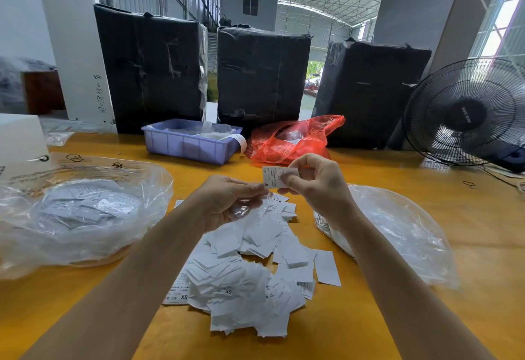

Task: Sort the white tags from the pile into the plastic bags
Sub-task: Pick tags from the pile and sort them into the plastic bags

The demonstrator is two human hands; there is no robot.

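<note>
Both hands, left hand (227, 203) and right hand (315, 186), pinch one tag (274, 176); two plastic bags (76, 212) flank the pile (250, 271).

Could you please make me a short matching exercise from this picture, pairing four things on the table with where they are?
Things:
1. tag pile
2. held tag
3. purple tray
4. red bag

Places:
A. between the purple tray and the fan
B. pinched by the left hand and right hand
C. on the table between the forearms
D. before the black bales, left of the red bag

Pairs: 1-C, 2-B, 3-D, 4-A

white tags (250, 268), yellow table (426, 189), purple bin (187, 145), red bag (292, 139)
</note>
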